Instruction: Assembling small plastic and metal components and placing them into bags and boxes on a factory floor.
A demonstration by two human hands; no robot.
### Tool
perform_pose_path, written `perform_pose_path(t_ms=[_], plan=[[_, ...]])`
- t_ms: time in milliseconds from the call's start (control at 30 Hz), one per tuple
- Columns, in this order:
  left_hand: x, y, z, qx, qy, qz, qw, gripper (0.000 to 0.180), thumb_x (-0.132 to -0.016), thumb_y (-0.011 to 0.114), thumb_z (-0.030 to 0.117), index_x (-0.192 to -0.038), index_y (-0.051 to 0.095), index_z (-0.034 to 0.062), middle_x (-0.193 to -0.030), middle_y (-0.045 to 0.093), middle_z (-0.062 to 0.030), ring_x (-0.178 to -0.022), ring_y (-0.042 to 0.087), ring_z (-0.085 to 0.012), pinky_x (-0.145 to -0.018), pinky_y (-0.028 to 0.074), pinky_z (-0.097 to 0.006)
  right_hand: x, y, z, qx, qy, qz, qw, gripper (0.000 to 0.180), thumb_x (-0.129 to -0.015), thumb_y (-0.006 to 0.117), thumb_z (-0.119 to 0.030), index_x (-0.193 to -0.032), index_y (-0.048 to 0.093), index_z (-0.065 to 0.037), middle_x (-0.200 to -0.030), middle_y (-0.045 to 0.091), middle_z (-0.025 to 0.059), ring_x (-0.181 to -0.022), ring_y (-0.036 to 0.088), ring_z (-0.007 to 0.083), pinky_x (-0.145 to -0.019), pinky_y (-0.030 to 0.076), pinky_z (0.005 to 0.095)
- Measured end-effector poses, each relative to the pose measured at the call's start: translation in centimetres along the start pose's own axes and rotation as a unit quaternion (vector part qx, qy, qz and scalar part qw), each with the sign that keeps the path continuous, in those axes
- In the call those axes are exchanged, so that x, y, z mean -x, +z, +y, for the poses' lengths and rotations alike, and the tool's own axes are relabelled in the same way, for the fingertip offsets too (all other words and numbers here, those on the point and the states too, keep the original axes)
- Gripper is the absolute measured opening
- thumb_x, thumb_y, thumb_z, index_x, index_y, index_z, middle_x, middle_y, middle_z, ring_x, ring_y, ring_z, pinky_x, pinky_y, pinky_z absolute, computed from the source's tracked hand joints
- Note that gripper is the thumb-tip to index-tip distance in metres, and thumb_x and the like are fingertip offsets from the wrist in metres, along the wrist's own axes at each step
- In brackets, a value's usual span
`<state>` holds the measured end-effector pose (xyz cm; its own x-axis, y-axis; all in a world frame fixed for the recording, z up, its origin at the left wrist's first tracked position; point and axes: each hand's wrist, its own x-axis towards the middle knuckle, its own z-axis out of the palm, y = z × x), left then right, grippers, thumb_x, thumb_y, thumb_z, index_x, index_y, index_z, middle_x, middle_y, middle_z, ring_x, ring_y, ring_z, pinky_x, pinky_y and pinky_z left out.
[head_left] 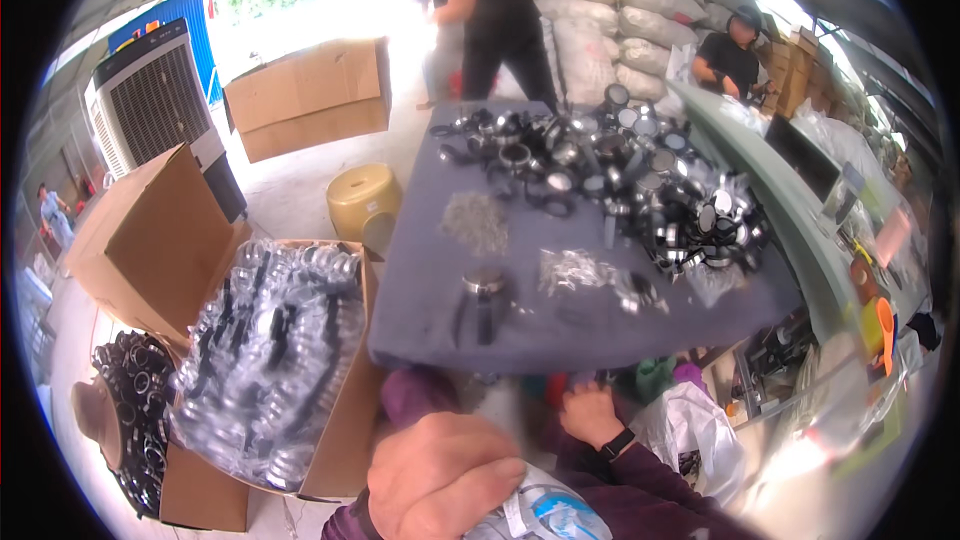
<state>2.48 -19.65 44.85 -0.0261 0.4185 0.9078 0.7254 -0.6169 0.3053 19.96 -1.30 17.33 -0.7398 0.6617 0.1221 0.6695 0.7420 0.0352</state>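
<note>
Left hand clutching one clear bag; right hand grip unclear; two open boxes.

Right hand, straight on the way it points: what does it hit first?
The right hand points up toward the near edge of the grey table. Likely it meets that edge or passes under it; depth is unclear.

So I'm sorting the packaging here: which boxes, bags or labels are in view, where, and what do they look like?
Clear plastic bag: under the left hand, white-and-blue label.
Open brown carton: left of the table, full of bagged parts.
Closed brown carton: on the floor behind.
Pale sacks: stacked at the back.
White bag: near the right hand.
</note>
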Motion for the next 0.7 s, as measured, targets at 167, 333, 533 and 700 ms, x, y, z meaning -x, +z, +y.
perform_pose_path(t_ms=[167,333,533,700], plan=[[0.6,-0.1,-0.7,0.029,-0.012,-0.018,0.999,0.027,-0.068,0.068,0.014,-0.088,0.06,-0.0023,-0.078,0.06,-0.0147,-0.07,0.061,-0.0309,-0.059,0.049,-0.036,-0.2,0.1,-0.1,-0.001,-0.009,-0.002,1.0,0.021,-0.068,0.064,-0.028,-0.076,0.065,-0.008,-0.084,0.061,0.008,-0.085,0.057,0.0262,-0.073,0.045,0.0498],[1.8,1.3,-4.0,0.147,-0.119,-0.072,0.979,0.042,-0.066,0.071,0.014,-0.104,0.056,0.0048,-0.089,0.06,-0.0119,-0.08,0.06,-0.0277,-0.069,0.047,-0.031,-0.7,1.4,1.0,0.015,0.008,-0.052,0.998,0.024,-0.067,0.066,-0.029,-0.079,0.066,-0.008,-0.088,0.062,0.0089,-0.09,0.057,0.0278,-0.079,0.044,0.0515],[6.4,3.5,-11.0,0.29,-0.448,0.203,0.821,0.011,-0.08,0.059,0.003,-0.09,0.061,-0.0009,-0.078,0.063,-0.006,-0.071,0.06,-0.015,-0.065,0.047,-0.027,-1.1,1.5,-0.5,-0.008,-0.037,0.008,0.999,0.023,-0.066,0.065,-0.032,-0.076,0.065,-0.011,-0.085,0.062,0.0086,-0.084,0.059,0.0278,-0.07,0.043,0.0471],[9.9,7.0,-19.4,0.239,-0.451,0.223,0.831,0.016,-0.082,0.061,0.006,-0.097,0.058,0.0054,-0.073,0.06,-0.0012,-0.062,0.055,-0.0085,-0.055,0.043,-0.023,0.0,0.8,0.8,-0.006,-0.016,0.034,0.999,0.022,-0.061,0.066,-0.026,-0.074,0.065,-0.008,-0.08,0.061,0.0109,-0.085,0.058,0.0285,-0.072,0.044,0.0461]])
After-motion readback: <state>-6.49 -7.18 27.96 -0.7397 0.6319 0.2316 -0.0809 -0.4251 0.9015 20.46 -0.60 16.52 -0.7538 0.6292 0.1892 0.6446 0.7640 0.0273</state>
